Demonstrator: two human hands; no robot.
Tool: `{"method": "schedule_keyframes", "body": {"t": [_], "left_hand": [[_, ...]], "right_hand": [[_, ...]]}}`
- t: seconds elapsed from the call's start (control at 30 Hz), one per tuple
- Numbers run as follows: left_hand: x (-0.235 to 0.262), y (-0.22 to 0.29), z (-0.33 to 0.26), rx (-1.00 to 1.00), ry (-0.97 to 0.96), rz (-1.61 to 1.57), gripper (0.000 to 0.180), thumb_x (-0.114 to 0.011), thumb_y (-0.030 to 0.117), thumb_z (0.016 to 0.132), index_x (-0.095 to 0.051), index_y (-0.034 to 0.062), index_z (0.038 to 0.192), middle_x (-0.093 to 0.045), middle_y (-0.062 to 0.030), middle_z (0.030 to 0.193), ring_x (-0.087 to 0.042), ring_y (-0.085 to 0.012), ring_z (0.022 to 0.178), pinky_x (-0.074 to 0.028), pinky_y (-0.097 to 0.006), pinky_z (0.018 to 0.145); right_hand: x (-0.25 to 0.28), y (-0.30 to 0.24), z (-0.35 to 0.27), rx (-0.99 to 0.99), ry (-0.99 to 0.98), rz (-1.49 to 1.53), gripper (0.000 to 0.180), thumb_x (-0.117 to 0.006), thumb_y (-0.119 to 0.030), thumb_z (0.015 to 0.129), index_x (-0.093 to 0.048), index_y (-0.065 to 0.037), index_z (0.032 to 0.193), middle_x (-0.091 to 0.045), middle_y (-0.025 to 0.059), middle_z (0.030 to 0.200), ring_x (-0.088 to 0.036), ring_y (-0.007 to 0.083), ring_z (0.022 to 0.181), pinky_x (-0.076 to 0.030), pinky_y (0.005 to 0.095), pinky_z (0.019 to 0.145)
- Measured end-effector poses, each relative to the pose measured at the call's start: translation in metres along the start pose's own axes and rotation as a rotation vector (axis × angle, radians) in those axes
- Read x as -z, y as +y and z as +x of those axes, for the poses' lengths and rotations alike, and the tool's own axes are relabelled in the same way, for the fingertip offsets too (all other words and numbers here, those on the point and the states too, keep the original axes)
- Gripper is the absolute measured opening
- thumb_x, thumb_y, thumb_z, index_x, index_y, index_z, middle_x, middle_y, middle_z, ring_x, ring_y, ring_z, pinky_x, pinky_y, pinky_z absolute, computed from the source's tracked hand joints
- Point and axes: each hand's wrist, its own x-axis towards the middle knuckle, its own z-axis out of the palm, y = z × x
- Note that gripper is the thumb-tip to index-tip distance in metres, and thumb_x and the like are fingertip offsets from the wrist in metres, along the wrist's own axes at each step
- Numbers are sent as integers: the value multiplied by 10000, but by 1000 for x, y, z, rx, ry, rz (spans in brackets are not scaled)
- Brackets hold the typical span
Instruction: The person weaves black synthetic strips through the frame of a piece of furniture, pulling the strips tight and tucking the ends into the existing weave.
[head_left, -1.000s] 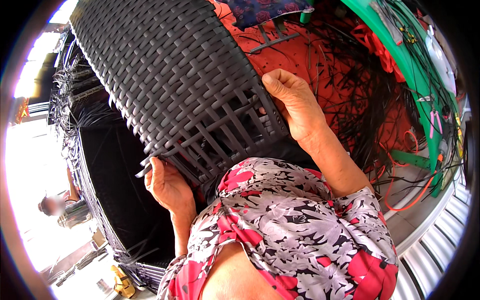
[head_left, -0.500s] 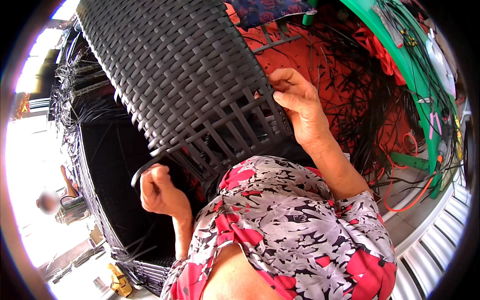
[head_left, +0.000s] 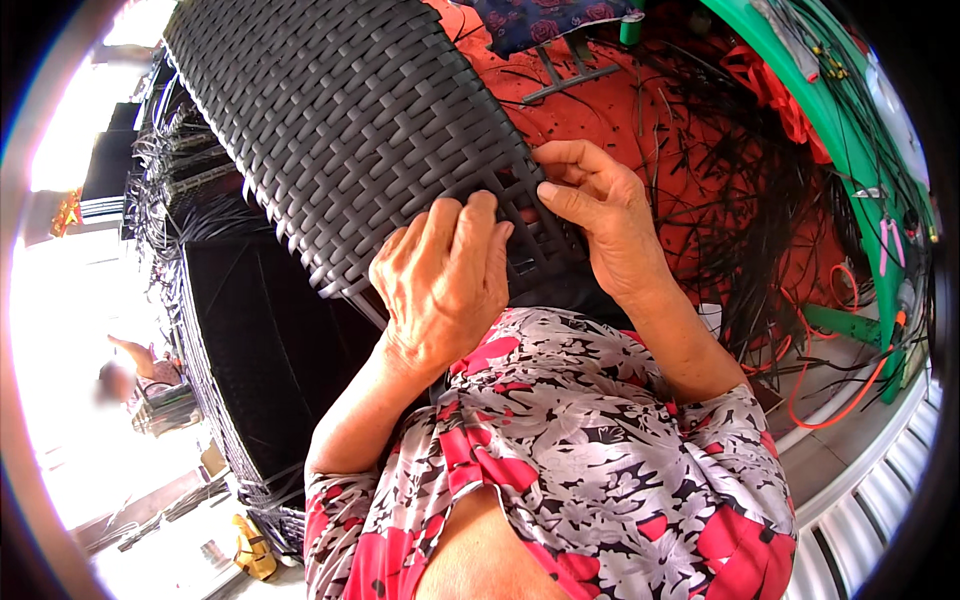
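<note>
A dark woven panel (head_left: 340, 120) is slanting from the upper left down towards the wearer's floral shirt (head_left: 590, 420), gaps showing near its lower right corner. The left hand (head_left: 440, 275) is lying over the lower weave with its fingers bent, touching it, and one cannot tell whether it is pinching a strand. The right hand (head_left: 600, 205) is curling at the right edge, its hold partly hidden and unclear, while loose black strips (head_left: 745, 230) are littering the red floor covering (head_left: 600, 115) beyond

Grey, black, red floral top (head_left: 590, 460); 2 short matching sleeves (head_left: 728, 432).
</note>
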Motion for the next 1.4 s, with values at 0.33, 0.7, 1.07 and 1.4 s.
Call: {"method": "schedule_keyframes", "body": {"t": [0.33, 0.7, 1.07, 1.4], "left_hand": [[-4, -3, 14, -53, -27, 9, 174, -666, 17, 728, -537, 35, 844, -487, -77, 660, -540, -253, 530, -418, -363, 478], [-10, 3, 19, 56, 1, -42, 193, -673, 23, 757, -533, 39, 889, -518, -91, 701, -563, -273, 567, -438, -360, 493], [-16, -1, 20, 142, -5, -108, 178, -666, 40, 772, -529, 49, 885, -532, -86, 730, -571, -268, 572, -440, -348, 494], [-25, -2, 13, 148, 80, -109, 172, -672, 54, 766, -544, 52, 880, -528, -66, 720, -559, -244, 535, -434, -323, 479]], "right_hand": [[4, 6, 4, 1, -17, 198, 224, -614, 19, 837, -575, 7, 1057, -623, 58, 923, -600, 100, 781, -510, 218, 711], [19, 3, 22, 20, -108, 2, 142, -693, -87, 830, -608, -21, 923, -612, 7, 862, -554, 49, 733, -459, 177, 650], [31, -13, 49, 129, -354, -329, 205, -687, -216, 848, -578, -45, 820, -525, -46, 713, -475, 49, 625, -399, 201, 563], [33, -32, 56, -72, -412, -491, 203, -674, -220, 848, -592, -36, 822, -538, -32, 707, -502, 63, 632, -417, 195, 572]]}}
